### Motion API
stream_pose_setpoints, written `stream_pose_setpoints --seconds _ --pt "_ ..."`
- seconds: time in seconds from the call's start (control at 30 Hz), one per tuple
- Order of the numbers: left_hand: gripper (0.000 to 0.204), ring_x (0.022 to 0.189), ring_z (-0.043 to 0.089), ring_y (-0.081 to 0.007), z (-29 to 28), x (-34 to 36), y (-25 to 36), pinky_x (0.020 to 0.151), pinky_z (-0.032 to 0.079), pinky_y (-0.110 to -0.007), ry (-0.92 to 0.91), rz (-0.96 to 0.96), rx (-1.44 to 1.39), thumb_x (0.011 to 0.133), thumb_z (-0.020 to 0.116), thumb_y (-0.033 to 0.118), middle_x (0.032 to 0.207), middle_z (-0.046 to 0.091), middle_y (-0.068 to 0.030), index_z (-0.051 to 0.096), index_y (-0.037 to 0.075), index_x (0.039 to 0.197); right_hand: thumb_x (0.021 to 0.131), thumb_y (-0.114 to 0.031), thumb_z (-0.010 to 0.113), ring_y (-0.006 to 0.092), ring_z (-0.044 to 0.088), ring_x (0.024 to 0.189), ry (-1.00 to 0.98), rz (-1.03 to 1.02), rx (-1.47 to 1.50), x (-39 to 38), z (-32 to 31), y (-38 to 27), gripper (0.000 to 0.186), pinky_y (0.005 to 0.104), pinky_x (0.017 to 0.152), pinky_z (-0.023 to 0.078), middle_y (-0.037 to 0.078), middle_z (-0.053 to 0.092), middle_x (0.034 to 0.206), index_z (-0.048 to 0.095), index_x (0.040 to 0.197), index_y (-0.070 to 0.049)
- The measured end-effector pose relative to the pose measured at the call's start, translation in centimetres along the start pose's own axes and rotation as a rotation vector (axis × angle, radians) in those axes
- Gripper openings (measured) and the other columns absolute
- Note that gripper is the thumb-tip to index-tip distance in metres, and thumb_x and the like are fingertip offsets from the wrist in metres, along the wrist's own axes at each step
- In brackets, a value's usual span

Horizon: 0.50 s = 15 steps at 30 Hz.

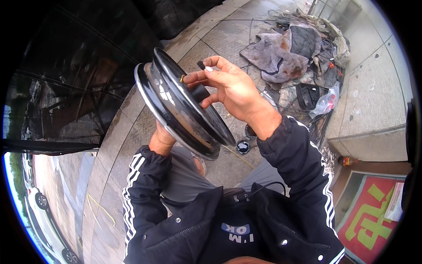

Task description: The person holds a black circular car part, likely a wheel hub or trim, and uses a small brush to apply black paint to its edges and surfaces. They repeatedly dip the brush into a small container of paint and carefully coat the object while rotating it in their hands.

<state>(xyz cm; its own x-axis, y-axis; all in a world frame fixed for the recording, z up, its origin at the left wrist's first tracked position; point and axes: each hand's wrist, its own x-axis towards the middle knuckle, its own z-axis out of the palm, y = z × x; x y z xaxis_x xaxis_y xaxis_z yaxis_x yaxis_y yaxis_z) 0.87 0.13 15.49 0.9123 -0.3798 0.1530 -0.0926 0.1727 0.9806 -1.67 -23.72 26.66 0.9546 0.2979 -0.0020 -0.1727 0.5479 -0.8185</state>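
A black wheel rim (180, 103), its paint worn and chipped in the channel, is held tilted above my knees. My left hand (161, 135) supports it from the near left side; the rim hides most of its fingers. My right hand (228, 86) is at the far right face of the rim. Between its thumb and index finger is a small black piece (201, 65), too small to name surely. The lower fingers reach toward the black hub (200, 92). A small brass-coloured valve stem (182, 78) shows at the rim beside the fingertips.
A heap of dirty rags (285, 50) and cables lies on the paving at the far right, with a clear plastic bag (327, 101) beside it. A round black-topped container (242, 147) stands below the rim. Dark sheeting (83, 57) hangs at left.
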Motion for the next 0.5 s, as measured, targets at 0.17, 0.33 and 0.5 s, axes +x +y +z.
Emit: stream_pose_setpoints --seconds 0.17,0.33,0.5 --pt "0.076 0.119 0.064 -0.025 2.5 -0.1 1.6 0.096 0.057 -0.037 -0.041 0.314 0.368 0.095 0.077 0.023 0.14 0.059 -0.0132 0.036 0.002 0.156 0.107 -0.021 0.053 0.0254 0.069 0.104 0.061 -0.05 0.152 0.8 -2.2 2.3 0.019 0.039 0.072 0.062 0.016 0.071 0.112 0.05 0.122 -0.01" --pt "0.078 0.138 0.052 -0.023 2.8 -0.9 1.9 0.11 0.05 -0.04 -0.022 0.327 0.19 0.091 0.082 0.02 0.147 0.056 -0.0105 0.041 0.004 0.156 0.106 -0.019 0.054 0.0264 0.069 0.104 0.079 -0.07 0.185 1.5 -2.5 3.9 0.018 0.0405 0.07 0.065 0.017 0.07 0.109 0.051 0.121 -0.009" --pt "0.062 0.132 0.058 -0.025 1.1 -1.0 0.0 0.107 0.053 -0.041 -0.02 -0.268 -0.704 0.095 0.078 0.022 0.14 0.061 -0.0113 0.051 0.003 0.148 0.105 -0.018 0.056 0.0254 0.07 0.104 0.061 -0.039 0.124 2.9 -3.0 5.4 0.017 0.0405 0.07 0.065 0.015 0.071 0.107 0.054 0.117 -0.008"
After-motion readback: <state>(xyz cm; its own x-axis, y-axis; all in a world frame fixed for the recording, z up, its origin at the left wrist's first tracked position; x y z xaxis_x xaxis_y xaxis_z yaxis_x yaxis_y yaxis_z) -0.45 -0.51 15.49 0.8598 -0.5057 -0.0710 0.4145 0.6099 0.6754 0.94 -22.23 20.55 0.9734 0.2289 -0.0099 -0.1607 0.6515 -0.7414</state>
